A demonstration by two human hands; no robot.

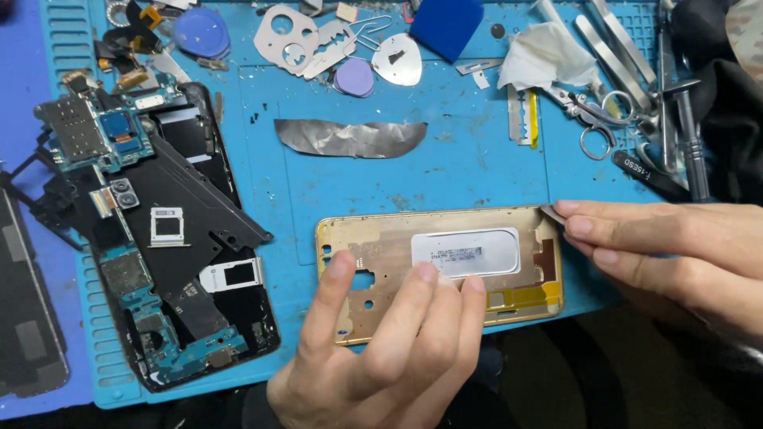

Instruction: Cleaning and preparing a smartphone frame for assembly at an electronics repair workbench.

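One gold phone frame (445, 270), two hands, left hand (381, 349), right hand (660, 246)

Phone frame (445, 266) lies on mat (477, 159), dismantled phone (171, 262) left.

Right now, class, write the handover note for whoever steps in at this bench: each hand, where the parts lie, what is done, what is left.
Left hand: fingers spread on the gold phone frame, pinning it to the blue mat.
Right hand: holds a thin metal blade at the frame's upper right corner.
Parts: circuit boards and black covers lie on the opened phone at left; scissors and tweezers at upper right.
Done: the frame is separated and stripped of its boards.
Left: the white label and yellow film are still on the frame.
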